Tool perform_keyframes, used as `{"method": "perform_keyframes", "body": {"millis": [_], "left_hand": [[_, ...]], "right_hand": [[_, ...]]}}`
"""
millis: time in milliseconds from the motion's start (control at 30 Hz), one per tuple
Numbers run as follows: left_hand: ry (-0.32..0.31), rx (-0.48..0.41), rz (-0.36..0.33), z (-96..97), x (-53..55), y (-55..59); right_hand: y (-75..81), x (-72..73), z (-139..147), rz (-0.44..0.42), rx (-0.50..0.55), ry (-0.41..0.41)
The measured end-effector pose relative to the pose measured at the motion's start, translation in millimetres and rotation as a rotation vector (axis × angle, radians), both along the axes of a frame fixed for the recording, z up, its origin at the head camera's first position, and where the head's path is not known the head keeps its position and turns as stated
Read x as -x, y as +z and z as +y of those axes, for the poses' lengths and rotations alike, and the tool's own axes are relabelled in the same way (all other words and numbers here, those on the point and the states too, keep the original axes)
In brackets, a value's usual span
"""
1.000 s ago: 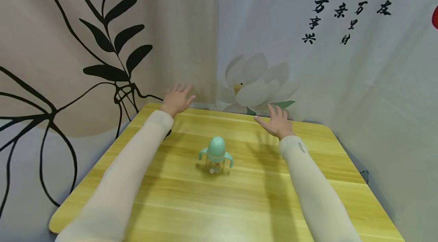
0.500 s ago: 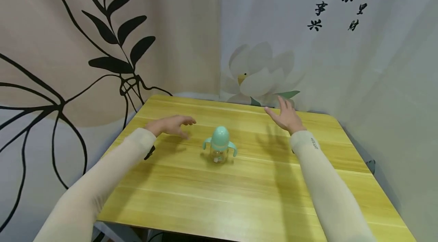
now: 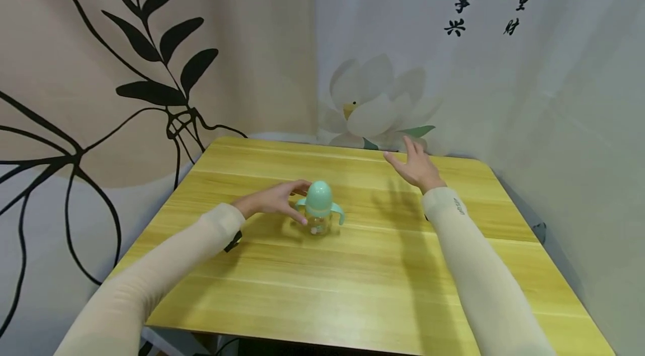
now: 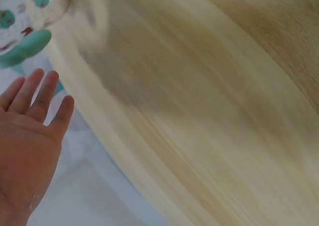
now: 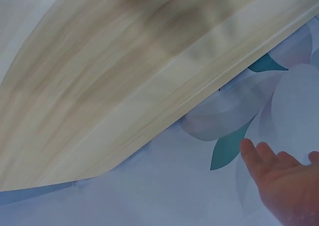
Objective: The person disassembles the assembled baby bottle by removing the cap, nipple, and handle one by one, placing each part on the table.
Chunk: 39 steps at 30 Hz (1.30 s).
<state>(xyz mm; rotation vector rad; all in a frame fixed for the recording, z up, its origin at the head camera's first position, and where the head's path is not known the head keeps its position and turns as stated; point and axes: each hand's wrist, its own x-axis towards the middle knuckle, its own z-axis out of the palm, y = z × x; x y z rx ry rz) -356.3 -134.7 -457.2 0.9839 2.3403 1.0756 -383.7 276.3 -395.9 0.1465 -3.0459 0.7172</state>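
Observation:
A baby bottle (image 3: 319, 206) with a mint-green domed cap, two curved side handles and a clear patterned body stands upright mid-table. My left hand (image 3: 274, 199) reaches in from the left, thumb and fingers spread apart around the bottle's left handle. In the left wrist view the fingers (image 4: 46, 94) are straight, with the bottle's green handle (image 4: 30, 47) just beyond the fingertips. My right hand (image 3: 415, 168) is held over the back right part of the table, fingers extended and thumb out, holding nothing. The right wrist view shows that hand (image 5: 286, 186) with its fingers relaxed.
The wooden table (image 3: 302, 289) has rounded corners and light yellow grain. Behind it hang curtains (image 3: 272, 54) printed with a black leafy branch, a white lotus and dark writing. A dark band (image 3: 233, 241) shows at the left wrist.
My left hand has come down from the back left and moved right to the bottle. The right hand stays raised in nearly the same place; the bottle stays standing.

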Motion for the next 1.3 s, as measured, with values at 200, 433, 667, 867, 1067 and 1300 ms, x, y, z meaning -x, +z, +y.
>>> {"method": "perform_keyframes", "body": {"millis": [200,433,667,867,1067,1300], "left_hand": [[-0.033,-0.022,0.008,14.0,3.0,-8.8],[-0.025,-0.052,-0.004,23.9,5.5,-15.8],[-0.015,-0.080,-0.031,19.4,-0.5,-23.0],[0.079,-0.092,-0.029,17.2,-0.5,-20.5],[0.180,-0.149,0.009,22.0,12.1,-4.4],[0.290,-0.217,0.024,29.6,24.3,8.7]], "right_hand": [[1.0,-0.7,-1,-0.026,0.015,0.004],[-2.0,-3.1,0,-0.055,0.009,0.012],[-7.1,0.4,-6,-0.103,0.010,0.031],[-5.0,0.6,-11,-0.195,0.019,0.059],[7.4,-4.5,-23,-0.110,0.132,0.106],[30.3,-4.9,-56,0.031,0.388,0.175]]}}
